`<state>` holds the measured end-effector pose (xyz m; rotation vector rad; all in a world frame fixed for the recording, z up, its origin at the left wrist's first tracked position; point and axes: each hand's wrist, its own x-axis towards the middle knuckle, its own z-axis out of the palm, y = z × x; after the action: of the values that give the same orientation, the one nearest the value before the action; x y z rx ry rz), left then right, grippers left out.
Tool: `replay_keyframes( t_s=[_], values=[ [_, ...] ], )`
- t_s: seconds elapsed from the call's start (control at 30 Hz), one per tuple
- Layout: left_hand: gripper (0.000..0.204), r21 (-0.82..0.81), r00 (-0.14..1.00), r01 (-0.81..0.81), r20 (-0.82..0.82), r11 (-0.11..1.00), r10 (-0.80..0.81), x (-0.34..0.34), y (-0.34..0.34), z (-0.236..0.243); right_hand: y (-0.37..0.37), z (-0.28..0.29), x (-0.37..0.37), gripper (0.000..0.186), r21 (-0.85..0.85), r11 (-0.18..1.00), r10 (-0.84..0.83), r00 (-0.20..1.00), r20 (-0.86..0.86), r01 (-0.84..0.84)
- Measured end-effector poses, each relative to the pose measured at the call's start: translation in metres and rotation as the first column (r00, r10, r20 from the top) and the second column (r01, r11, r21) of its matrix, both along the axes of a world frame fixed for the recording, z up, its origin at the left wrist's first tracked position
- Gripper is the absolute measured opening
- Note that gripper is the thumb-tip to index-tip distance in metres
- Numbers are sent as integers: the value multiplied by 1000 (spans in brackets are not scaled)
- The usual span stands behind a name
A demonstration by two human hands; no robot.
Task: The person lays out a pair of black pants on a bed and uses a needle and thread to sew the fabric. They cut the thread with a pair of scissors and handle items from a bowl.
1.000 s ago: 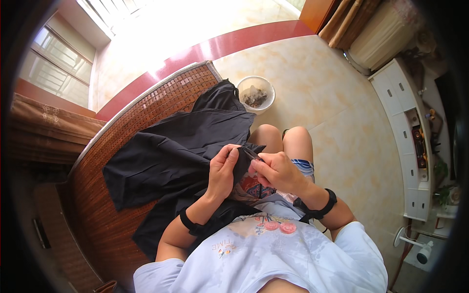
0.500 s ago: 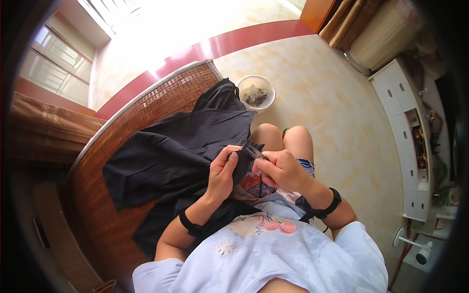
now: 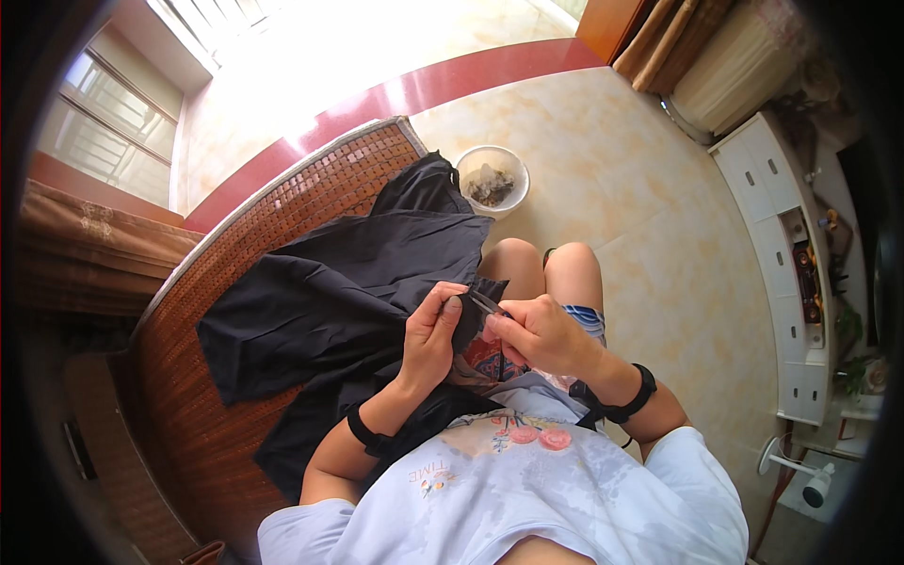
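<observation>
Black fabric (image 3: 339,273) lies in a rumpled spread from the woven mat (image 3: 334,160) on my left across my lap. My left hand (image 3: 428,341) is closed on its edge, thumb against fingers. My right hand (image 3: 537,331) grips a small metal cutting tool (image 3: 485,303), probably snips, whose tips touch the fabric just right of my left thumb. My bare knees (image 3: 572,273) and patterned shorts show beneath my hands.
A white bin (image 3: 521,184) with debris inside stands on the tiled floor beyond the fabric. At right are a long white cabinet (image 3: 758,193) and a white camera-like device (image 3: 818,485). Brown curtains (image 3: 104,250) hang at left; a red floor band (image 3: 377,94) curves across the back.
Both hands have shifted very slightly, and the tool's angle against the fabric has changed a little. The fabric spread on the mat has stayed still.
</observation>
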<state>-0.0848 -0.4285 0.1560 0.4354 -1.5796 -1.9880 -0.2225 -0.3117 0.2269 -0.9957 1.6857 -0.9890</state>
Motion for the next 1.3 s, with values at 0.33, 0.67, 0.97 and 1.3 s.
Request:
replay_keyframes(
  t_s=[0.33, 0.67, 0.97, 1.3],
  values=[
    [15, -27, 999, 30, 40, 999, -29, -1, -2, 8, -4, -1, 2, 30, -49, 998, -43, 998, 41, 45],
    [9, -64, 967, 188, 186, 980, -173, 1, 8, -1, -14, 8, -19, 27, -121, 968, -195, 964, 182, 218],
    [10, -48, 960, 111, 265, 993, -94, 11, -12, 19, -21, -34, -37, 30, -96, 994, -29, 972, 232, 52],
    [14, 203, 968, 119, 194, 972, -159, 9, -19, 19, -23, -50, -37, 23, -249, 960, -152, 985, -79, 128]
  ],
)
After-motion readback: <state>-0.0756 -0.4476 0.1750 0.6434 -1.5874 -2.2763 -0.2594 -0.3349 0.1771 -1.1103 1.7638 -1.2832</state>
